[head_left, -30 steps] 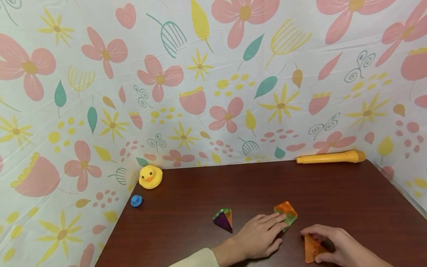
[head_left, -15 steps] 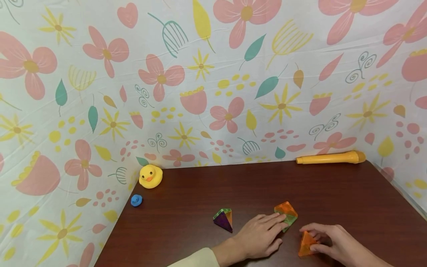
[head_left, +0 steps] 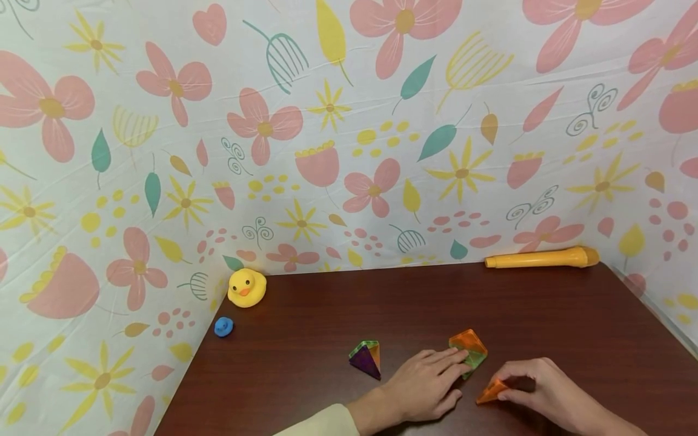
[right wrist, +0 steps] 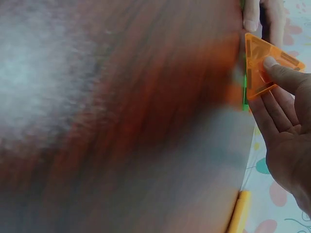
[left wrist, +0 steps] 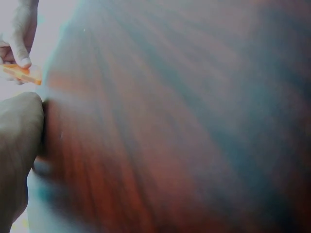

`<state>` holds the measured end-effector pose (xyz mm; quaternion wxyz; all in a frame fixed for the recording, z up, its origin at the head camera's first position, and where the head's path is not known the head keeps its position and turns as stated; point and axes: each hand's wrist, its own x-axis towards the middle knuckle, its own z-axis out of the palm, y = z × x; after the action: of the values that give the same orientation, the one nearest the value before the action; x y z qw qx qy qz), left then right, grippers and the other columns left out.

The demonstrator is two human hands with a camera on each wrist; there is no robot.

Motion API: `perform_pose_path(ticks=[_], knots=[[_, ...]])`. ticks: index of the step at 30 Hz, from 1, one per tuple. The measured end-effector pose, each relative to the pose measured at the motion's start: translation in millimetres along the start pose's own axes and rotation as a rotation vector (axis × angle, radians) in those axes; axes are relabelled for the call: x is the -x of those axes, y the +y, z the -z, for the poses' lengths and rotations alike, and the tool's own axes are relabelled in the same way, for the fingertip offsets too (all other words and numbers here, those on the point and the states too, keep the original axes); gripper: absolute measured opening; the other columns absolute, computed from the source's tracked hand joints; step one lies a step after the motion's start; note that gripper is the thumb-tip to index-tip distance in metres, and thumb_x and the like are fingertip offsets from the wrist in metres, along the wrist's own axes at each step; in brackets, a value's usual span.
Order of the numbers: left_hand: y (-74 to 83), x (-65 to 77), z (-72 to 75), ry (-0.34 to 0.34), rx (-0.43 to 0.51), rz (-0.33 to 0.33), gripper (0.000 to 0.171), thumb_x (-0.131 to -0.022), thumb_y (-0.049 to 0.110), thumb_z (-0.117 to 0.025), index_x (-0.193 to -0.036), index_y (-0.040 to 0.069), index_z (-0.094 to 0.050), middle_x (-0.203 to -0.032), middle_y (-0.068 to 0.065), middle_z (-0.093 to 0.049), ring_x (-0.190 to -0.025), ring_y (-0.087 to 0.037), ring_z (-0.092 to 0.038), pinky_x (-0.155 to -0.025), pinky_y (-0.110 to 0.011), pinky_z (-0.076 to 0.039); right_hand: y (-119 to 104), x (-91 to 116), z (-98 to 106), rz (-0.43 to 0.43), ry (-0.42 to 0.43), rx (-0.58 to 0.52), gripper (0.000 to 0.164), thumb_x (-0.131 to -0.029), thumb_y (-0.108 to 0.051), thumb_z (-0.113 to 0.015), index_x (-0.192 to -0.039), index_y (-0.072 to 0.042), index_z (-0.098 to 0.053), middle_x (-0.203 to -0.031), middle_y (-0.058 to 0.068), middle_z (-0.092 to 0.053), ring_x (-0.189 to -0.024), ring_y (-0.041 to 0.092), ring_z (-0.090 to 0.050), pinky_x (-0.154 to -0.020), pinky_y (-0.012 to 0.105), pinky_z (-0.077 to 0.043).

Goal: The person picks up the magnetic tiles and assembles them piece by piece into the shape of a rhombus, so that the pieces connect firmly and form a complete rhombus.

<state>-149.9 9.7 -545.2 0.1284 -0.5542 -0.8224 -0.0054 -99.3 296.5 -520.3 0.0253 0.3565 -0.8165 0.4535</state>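
Observation:
My right hand (head_left: 548, 390) pinches an orange translucent triangular tile (right wrist: 260, 80) between thumb and fingers, just right of the left hand. In the head view this orange tile (head_left: 491, 392) is tilted, its flat face turned toward the table. My left hand (head_left: 422, 386) lies palm down with straight fingers, the fingertips on a flat piece of orange and green translucent tiles (head_left: 472, 350). Left of that hand stands a small pyramid-like shape (head_left: 366, 360) of purple, green and orange tiles. In the left wrist view the orange tile (left wrist: 22, 73) shows nearly edge-on.
A yellow toy duck (head_left: 247, 288) and a small blue duck (head_left: 223, 327) sit at the left edge of the dark brown table (head_left: 305, 315). At the back right lies a yellow toy microphone (head_left: 540, 258). Behind rises a flower-patterned cloth (head_left: 338, 103).
The right hand has turned the orange triangle from upright to tilted and brought it slightly left, closer to the left hand. The left hand stays on the orange and green tiles.

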Motion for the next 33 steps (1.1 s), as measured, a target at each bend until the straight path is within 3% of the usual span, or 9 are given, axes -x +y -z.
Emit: perform_pose_path(ticks=[4, 10, 33], knots=[[0.1, -0.3, -0.4, -0.002, 0.007, -0.002, 0.047, -0.114, 0.039, -0.042, -0.156, 0.022, -0.051, -0.167, 0.0, -0.041, -0.152, -0.012, -0.039, -0.119, -0.025, -0.035, -3.2, -5.5, 1.5, 0.046, 0.064, 0.018, 0.034, -0.085, 0.005, -0.085, -0.108, -0.019, -0.079, -0.102, -0.003, -0.078, -0.09, 0.008, -0.073, -0.071, 0.021, -0.059], [0.3, 0.2, -0.4, 0.021, 0.014, -0.002, 0.044, -0.113, 0.039, -0.043, -0.152, 0.019, -0.053, -0.165, -0.002, -0.044, -0.15, -0.013, -0.042, -0.118, -0.027, -0.038, -5.0, -15.5, 9.0, 0.036, 0.113, 0.057, 0.036, -0.082, 0.007, -0.086, -0.107, -0.019, -0.081, -0.103, 0.0, -0.077, -0.091, 0.008, -0.072, -0.072, 0.022, -0.06], [-0.3, 0.5, -0.8, 0.011, 0.01, 0.0, 0.043, -0.113, 0.039, -0.044, -0.149, 0.017, -0.054, -0.165, -0.002, -0.044, -0.151, -0.013, -0.04, -0.119, -0.028, -0.037, 2.5, -37.4, 7.3, 0.058, 0.085, 0.104, 0.033, -0.083, 0.005, -0.087, -0.107, -0.018, -0.082, -0.104, -0.001, -0.075, -0.093, 0.006, -0.072, -0.07, 0.028, -0.062]])
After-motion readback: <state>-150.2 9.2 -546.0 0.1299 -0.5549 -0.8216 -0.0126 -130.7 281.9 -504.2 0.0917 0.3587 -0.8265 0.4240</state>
